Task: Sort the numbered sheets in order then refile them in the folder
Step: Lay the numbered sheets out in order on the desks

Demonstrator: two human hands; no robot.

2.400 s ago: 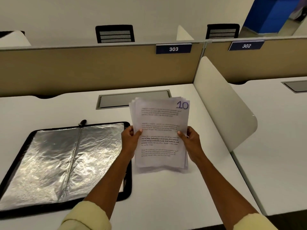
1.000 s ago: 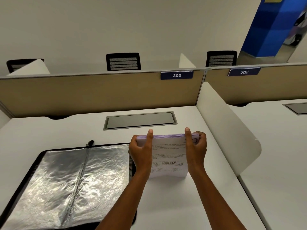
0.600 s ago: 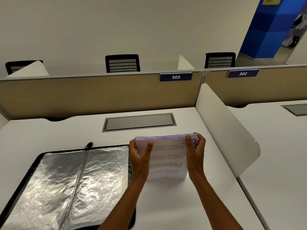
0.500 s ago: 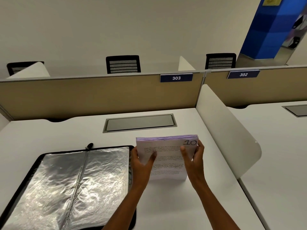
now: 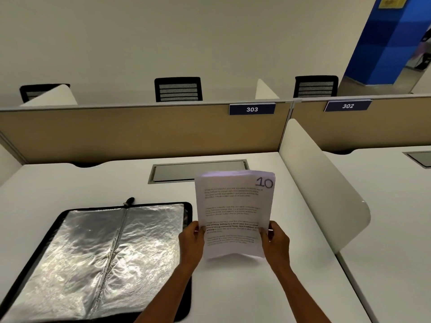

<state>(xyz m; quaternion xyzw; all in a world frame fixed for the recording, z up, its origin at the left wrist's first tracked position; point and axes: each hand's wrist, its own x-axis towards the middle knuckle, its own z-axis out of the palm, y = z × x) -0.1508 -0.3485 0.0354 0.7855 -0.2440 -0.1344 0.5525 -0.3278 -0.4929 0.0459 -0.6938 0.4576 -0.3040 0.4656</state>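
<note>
Two bare forearms enter from the lower edge and converge toward the middle of the white counter [image 5: 70, 183]. The left hand [image 5: 192, 241] grips the left edge of a stack of sheets [image 5: 233, 206], thumb laid across the printed face and fingers hidden behind the paper. The right hand [image 5: 276, 242] grips the right edge at the same height, thumb likewise on the face, fingers wrapped behind. Both hands hold the lower part of the stack, which stands nearly upright and faces the viewer; its bottom edge bows slightly just above the counter, and whether it touches the surface cannot be told. The top sheet carries blocks of printed text and a handwritten "10" in its upper right corner.

To the left of the stack, the folder [image 5: 93, 252] lies open and flat on the counter, its black zip border framing crinkled silvery sleeves, with the left forearm crossing its right corner. Beyond the stack sits a recessed grey cable hatch [image 5: 175, 171]. A curved white side divider [image 5: 321, 183] bounds the counter on the right. Behind stands a tan partition [image 5: 140, 131] bearing plates marked "303" [image 5: 252, 109] and "302" [image 5: 347, 106], with black chair backs [image 5: 178, 89] beyond it.
</note>
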